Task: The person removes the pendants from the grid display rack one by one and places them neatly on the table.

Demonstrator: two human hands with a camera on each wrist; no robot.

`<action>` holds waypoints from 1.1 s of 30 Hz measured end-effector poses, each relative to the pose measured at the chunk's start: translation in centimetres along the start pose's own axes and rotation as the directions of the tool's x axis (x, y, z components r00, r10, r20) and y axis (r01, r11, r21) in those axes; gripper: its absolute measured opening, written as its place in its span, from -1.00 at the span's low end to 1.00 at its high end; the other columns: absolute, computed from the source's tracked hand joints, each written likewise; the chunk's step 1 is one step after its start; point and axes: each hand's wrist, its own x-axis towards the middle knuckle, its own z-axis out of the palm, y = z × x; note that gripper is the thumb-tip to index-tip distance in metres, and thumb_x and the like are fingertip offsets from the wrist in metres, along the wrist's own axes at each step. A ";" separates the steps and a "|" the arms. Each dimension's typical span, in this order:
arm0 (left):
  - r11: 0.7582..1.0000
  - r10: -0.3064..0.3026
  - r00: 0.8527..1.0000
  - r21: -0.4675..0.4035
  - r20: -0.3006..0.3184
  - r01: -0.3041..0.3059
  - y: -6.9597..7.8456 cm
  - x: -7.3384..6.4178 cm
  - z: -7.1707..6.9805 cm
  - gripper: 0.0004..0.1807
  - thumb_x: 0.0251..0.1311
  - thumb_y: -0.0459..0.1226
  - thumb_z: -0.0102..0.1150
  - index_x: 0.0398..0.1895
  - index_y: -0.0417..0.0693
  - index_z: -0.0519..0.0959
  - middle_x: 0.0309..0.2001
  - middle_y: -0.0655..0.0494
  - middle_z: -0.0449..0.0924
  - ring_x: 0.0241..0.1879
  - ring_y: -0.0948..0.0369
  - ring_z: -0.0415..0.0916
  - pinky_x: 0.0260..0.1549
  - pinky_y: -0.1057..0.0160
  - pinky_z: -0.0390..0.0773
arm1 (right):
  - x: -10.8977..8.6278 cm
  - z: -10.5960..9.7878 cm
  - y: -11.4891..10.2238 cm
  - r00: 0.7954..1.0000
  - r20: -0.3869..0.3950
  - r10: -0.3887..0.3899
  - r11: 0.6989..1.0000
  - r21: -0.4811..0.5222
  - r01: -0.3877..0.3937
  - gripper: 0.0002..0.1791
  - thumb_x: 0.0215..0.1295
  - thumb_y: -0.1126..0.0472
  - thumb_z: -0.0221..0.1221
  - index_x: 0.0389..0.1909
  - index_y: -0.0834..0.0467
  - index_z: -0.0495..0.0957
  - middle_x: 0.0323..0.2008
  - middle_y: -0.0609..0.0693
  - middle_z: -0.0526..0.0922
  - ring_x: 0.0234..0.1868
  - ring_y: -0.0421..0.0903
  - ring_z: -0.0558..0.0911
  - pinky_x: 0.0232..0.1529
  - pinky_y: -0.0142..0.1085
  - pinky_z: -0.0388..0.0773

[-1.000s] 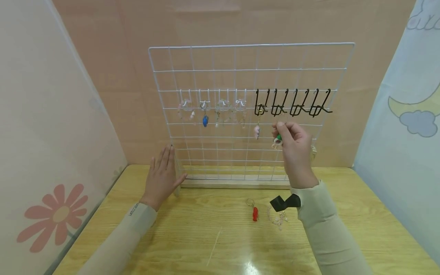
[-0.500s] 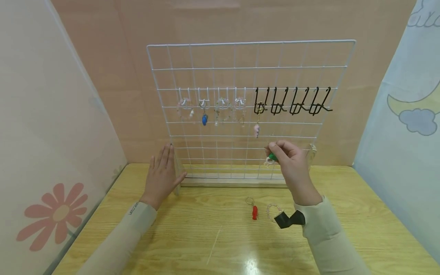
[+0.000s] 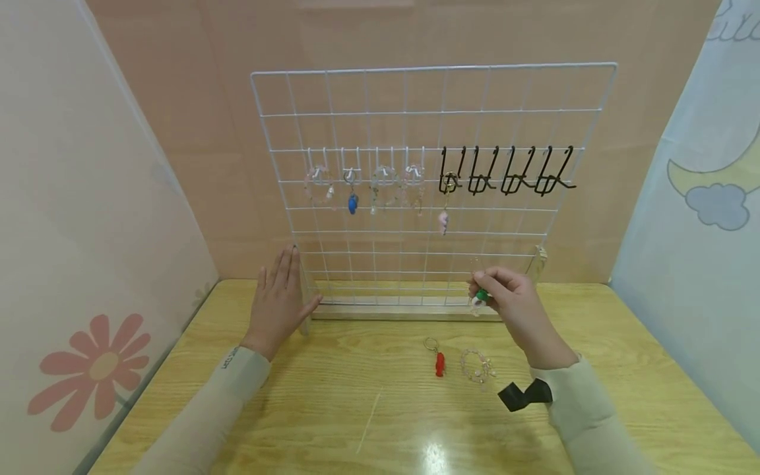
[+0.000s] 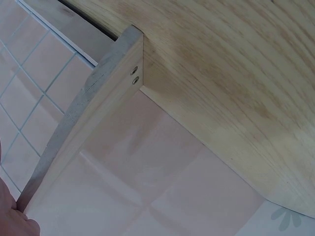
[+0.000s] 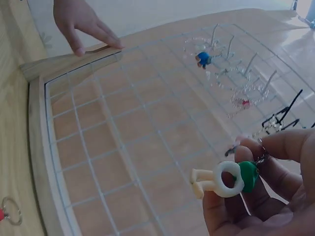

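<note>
My right hand (image 3: pixel 515 307) pinches a keychain (image 5: pixel 250 177) with a small green and white figure charm, its metal chain between thumb and fingers. It is in front of the lower right part of a white wire grid rack (image 3: pixel 433 68), below the black hooks (image 3: pixel 479 185). My left hand (image 3: pixel 278 303) rests with straight fingers against the rack's wooden side piece (image 4: pixel 106 86), thumb spread to the right. A keychain with a pink charm (image 3: pixel 443 223) hangs from the leftmost black hook. On the table lie a red-charm keychain (image 3: pixel 440 364) and a pale pink beaded bracelet (image 3: pixel 477 379).
White hooks on the grid's left half carry a blue-charm keychain (image 3: pixel 353 204) and several beaded bracelets (image 3: pixel 384 190). A wooden base bar (image 3: pixel 404 312) runs along the rack's foot. Printed panels (image 3: pixel 107 218) stand left and right of the wooden table (image 3: pixel 320 396).
My right hand, with the figure keychain, has come down from just below the black hooks toward the rack's base. The bracelet on the table is uncovered. My left hand stays in place.
</note>
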 end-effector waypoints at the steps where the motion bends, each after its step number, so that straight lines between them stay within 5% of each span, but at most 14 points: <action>1: 1.000 0.001 1.000 0.002 -0.005 -0.001 0.0 0.0 0.0 0.16 0.33 0.17 0.18 0.61 -0.30 -0.25 0.62 -0.24 -0.22 0.60 -0.10 -0.21 0.47 -0.29 -0.11 | -0.1 -0.3 0.3 1.000 0.015 0.014 1.000 -0.012 -0.014 -0.70 0.55 0.12 0.11 -0.29 0.26 0.61 -0.31 -0.04 0.66 -0.25 -0.15 0.63 -0.15 -0.37 0.65; 7: 1.000 -0.005 1.000 -0.007 0.016 0.005 -0.1 0.0 0.2 0.15 0.36 0.19 0.14 0.62 -0.26 -0.30 0.63 -0.18 -0.32 0.61 -0.04 -0.32 0.49 -0.26 -0.17 | -1.1 -1.7 1.9 0.987 0.102 0.123 0.989 -0.091 -0.114 -0.71 0.57 0.11 0.07 -0.23 0.23 0.64 -0.30 -0.06 0.66 -0.21 -0.14 0.64 -0.13 -0.31 0.66; 15: 1.000 -0.016 0.999 -0.003 0.050 0.016 -0.1 -0.3 0.3 0.15 0.36 0.20 0.13 0.62 -0.25 -0.32 0.64 -0.16 -0.35 0.61 -0.04 -0.35 0.49 -0.26 -0.15 | -2.3 -3.7 5.2 0.940 0.245 0.238 0.969 -0.132 -0.211 -0.70 0.59 0.13 0.04 -0.22 0.25 0.61 -0.27 0.01 0.63 -0.28 -0.07 0.61 -0.14 -0.21 0.64; 26: 1.000 0.005 1.000 0.004 0.019 -0.005 -0.3 0.3 0.4 0.15 0.37 0.19 0.12 0.61 -0.27 -0.33 0.64 -0.15 -0.40 0.61 -0.03 -0.37 0.48 -0.26 -0.16 | -3.5 -6.5 7.8 0.884 0.256 0.391 0.900 -0.307 -0.309 -0.61 0.61 0.10 -0.01 -0.12 0.40 0.56 -0.19 0.13 0.62 -0.20 -0.07 0.61 -0.14 -0.14 0.61; 33: 1.000 0.009 1.000 -0.002 0.003 -0.009 -0.6 0.3 0.6 0.16 0.35 0.18 0.14 0.61 -0.27 -0.32 0.64 -0.16 -0.37 0.61 -0.06 -0.31 0.48 -0.27 -0.13 | -4.2 -7.5 9.7 0.862 0.274 0.426 0.883 -0.334 -0.330 -0.61 0.61 0.14 -0.01 -0.14 0.45 0.54 -0.22 0.09 0.62 -0.21 -0.09 0.59 -0.14 -0.18 0.61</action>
